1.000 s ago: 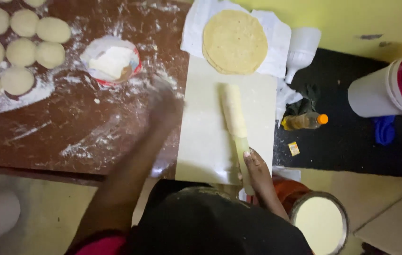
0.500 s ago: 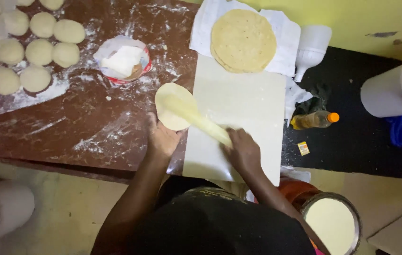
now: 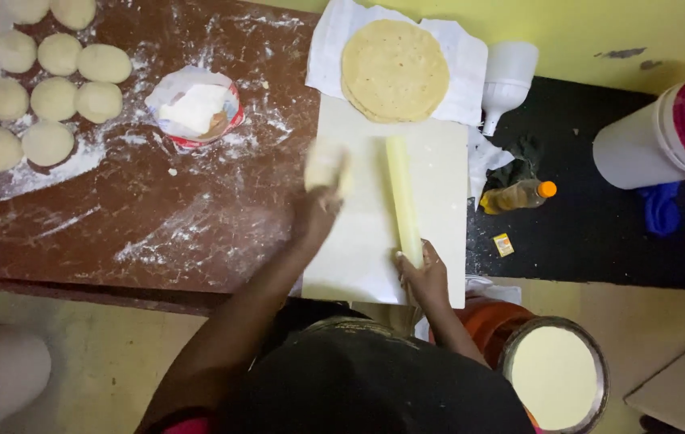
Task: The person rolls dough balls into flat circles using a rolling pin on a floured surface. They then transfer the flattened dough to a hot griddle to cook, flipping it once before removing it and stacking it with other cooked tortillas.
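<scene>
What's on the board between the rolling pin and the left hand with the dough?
Nothing: in the head view, only bare white board lies between the rolling pin and the left hand holding the blurred dough piece.

This is a small, plain kitchen set up for making flatbread by hand. A brown wooden table (image 3: pixel 157 233) dusted with flour fills the left, with rows of dough balls (image 3: pixel 45 96) at its far left corner and a bowl of flour (image 3: pixel 196 108) near them. A white rolling board (image 3: pixel 367 241) with a rolling pin (image 3: pixel 404 197) lies at the centre, and beyond it rolled flatbreads (image 3: pixel 395 68) are stacked on a white cloth (image 3: pixel 334 48). To the right stand a bottle of cooking oil (image 3: pixel 519 195) and a white bucket (image 3: pixel 640 149) against a yellow wall (image 3: pixel 600 28).
</scene>
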